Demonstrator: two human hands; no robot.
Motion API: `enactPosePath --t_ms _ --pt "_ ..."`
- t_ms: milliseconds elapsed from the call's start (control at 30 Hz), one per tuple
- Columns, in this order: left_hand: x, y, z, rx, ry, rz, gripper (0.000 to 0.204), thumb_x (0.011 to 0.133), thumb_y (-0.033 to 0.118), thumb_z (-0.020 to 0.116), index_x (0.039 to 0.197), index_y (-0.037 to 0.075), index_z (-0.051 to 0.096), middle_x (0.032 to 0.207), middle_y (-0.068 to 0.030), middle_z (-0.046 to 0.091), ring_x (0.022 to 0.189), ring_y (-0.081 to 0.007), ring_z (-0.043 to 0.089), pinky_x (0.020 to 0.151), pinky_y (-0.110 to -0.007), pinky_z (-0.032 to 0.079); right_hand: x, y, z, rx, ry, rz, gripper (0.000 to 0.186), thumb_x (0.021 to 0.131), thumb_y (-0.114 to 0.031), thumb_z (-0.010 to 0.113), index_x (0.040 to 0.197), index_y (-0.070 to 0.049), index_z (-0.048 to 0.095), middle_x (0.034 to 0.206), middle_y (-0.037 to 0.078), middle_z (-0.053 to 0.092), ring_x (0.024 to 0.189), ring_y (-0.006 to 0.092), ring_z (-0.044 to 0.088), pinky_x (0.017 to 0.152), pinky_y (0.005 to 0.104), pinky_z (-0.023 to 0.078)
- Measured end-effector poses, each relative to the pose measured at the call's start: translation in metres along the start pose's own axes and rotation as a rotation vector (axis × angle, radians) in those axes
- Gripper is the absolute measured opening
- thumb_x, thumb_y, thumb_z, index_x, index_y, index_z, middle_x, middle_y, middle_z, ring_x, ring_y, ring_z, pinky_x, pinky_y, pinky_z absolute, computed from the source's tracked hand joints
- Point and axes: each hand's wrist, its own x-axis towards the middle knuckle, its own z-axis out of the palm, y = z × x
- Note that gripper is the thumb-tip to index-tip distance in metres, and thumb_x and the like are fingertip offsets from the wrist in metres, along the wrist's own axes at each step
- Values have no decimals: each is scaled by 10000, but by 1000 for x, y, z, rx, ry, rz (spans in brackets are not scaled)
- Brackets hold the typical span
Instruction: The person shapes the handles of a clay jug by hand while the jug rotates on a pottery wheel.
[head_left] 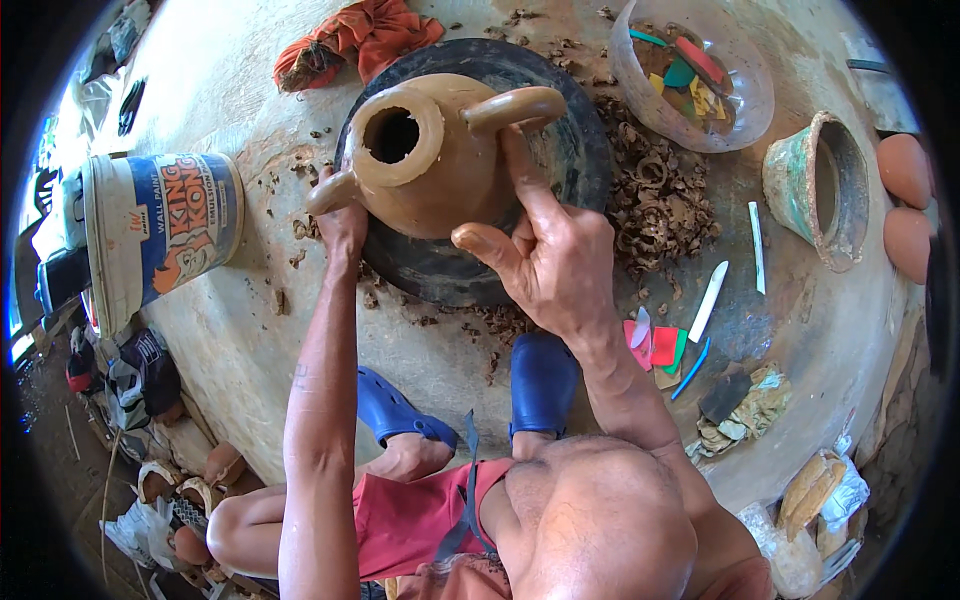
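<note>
A wet brown clay pot [440, 205] with a round open mouth stands on a dark round wheel [420, 278]. One curved handle [515, 108] juts from its right side, and a shorter clay handle [333, 194] from its left. My left hand [344, 228] is at the pot's left side, its fingers passing behind the shorter handle and partly hidden by it. On the right, my right hand [560, 255] is open: its index finger reaches up to the pot wall just under the right handle. The thumb is stretched out toward the pot's belly, and the other fingers are bent.
Clay scraps [660, 200] lie right of the wheel. Beyond them are a clear plastic bowl [745, 125] with coloured pieces and a crusted pot [795, 170]. Nearer lie a white blade-like tool [709, 300] and small coloured pieces [664, 345]. A paint bucket [190, 225] stands left; an orange cloth [375, 35] lies beyond.
</note>
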Motion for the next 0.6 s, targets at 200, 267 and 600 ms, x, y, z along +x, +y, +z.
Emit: enactPosePath --t_ms 200,267,600 --pt "-1 8 -1 -59 -9 66 231 1021 222 659 1039 -7 636 917 -182 711 870 -281 670 790 -449 523 15 10 -1 38 -19 -2 928 934 -700 704 1575 -50 537 517 64 507 425 164 527 480 354 467" --pt "-1 11 1 -47 -10 -28 254 1029 241 658 1039 -12 636 916 -177 710 869 -280 668 788 -447 521 3 16 -4 13 -29 -16 914 933 -696 706 1572 -62 547 528 56 505 441 165 531 489 353 472" --pt "1 -5 11 -31 101 104 502 1086 452 637 1132 -46 679 967 -265 752 915 -334 718 815 -454 539 6 46 4 -84 48 -185 847 918 -654 737 1551 -111 593 580 42 497 496 170 502 523 342 451"
